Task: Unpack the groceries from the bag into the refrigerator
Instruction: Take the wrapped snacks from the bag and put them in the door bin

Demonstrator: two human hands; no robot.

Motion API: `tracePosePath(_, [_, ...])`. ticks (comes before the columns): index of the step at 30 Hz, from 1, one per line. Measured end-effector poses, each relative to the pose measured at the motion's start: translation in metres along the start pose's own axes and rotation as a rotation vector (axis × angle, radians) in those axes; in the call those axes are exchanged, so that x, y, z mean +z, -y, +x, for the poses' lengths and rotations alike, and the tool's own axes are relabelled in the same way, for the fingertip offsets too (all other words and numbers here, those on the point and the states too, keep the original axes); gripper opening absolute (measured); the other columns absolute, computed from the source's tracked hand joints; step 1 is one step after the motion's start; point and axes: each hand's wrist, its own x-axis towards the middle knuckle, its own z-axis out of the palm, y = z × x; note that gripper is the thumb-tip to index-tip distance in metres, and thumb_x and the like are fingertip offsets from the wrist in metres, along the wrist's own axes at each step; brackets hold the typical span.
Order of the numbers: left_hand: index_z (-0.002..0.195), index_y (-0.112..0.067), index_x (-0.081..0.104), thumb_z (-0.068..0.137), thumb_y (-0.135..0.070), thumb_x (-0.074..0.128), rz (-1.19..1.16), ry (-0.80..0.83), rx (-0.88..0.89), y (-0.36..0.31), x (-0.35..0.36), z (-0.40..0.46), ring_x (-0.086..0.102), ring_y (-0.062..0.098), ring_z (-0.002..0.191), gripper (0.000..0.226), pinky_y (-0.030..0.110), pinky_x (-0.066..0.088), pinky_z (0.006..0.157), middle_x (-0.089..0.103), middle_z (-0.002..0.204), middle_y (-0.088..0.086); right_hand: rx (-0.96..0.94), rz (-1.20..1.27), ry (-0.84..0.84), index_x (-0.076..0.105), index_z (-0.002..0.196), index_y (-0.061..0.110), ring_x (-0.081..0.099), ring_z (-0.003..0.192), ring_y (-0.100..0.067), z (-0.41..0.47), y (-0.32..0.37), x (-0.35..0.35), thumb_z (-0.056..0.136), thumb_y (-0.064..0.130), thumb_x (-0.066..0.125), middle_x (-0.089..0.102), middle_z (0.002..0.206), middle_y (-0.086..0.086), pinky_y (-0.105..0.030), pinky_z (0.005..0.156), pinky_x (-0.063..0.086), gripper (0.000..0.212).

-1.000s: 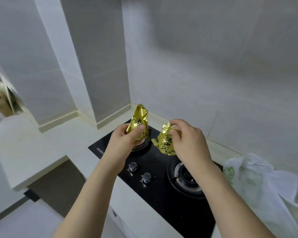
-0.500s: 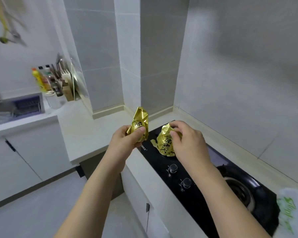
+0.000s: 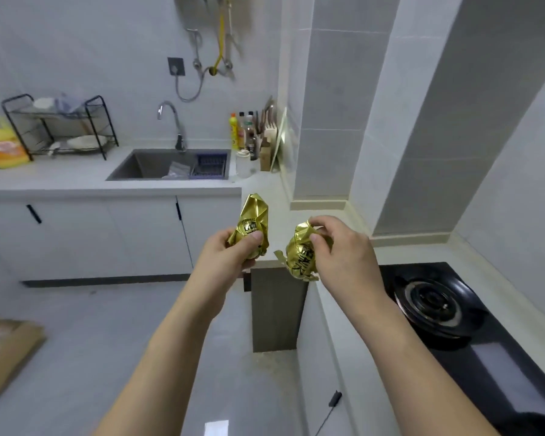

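Carrying stage, by the look of it: two packets out of the bag, refrigerator nowhere in view, bag out of view too. Best done by keeping both packets level and apart, turning the body rather than swinging the arms, and freeing one hand only at the refrigerator door, probably by tucking both packets into a single grip.

Landmark: the black gas hob (image 3: 472,335), glossy glass with a ringed metal burner, set into the pale matte tabletop (image 3: 337,309) at lower right. Far left of the hob and beyond it, a grey steel sink (image 3: 145,166) with a curved tap. Further left of the hob, a black wire dish rack (image 3: 60,130). Between sink and hob, against the tiled wall, a cluster of bottles (image 3: 243,133).

Just left of the hob and raised above the tabletop edge, right hand (image 3: 343,256), fingertips pinching the twisted top of a right gold packet (image 3: 301,259): crinkled foil, rounded and bulging below. Further left of the hob, left hand (image 3: 230,256) wrapped round the base of a left gold packet (image 3: 254,221), thumb pressed across its printed label; same creased, shiny foil, peaked at the top. Packets near each other, not touching.
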Motion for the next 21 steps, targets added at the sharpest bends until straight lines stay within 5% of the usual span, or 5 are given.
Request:
tracePosePath(8, [0.108,-0.008,0.063,0.085,-0.034,0.073,-0.035,-0.311,0.007,0.011,-0.084,-0.045,0.066,0.031,0.103,0.037,0.047,0.053,0.096,0.070,0.102,0.014,-0.205,0.126,0.186,0.062,0.122,0.020,0.062,0.098,-0.018,-0.005,0.061,0.068,0.097,0.017,0.054,0.069,0.107,-0.001,-0.022,0.082,0.048,0.026])
tracePosePath(12, [0.108,-0.006,0.063,0.086,-0.030,0.072,-0.040,-0.462,0.013,0.014,-0.130,-0.078,0.066,0.021,0.094,0.034,0.046,0.053,0.096,0.069,0.095,0.006,-0.323,0.211,0.290,0.063,0.120,0.020,0.064,0.096,-0.018,-0.019,0.103,0.103,0.097,0.017,0.054,0.069,0.105,-0.001,-0.037,0.084,0.057,0.025])
tracePosePath(21, [0.111,-0.007,0.064,0.078,-0.039,0.076,-0.041,-0.821,0.012,0.022,-0.236,-0.187,0.069,0.023,0.097,0.047,0.046,0.054,0.094,0.072,0.101,0.007,-0.554,0.384,0.494,0.065,0.112,0.021,0.066,0.090,-0.021,-0.081,0.217,0.175,0.094,0.016,0.055,0.071,0.096,0.000,-0.043,0.079,0.055,0.020])
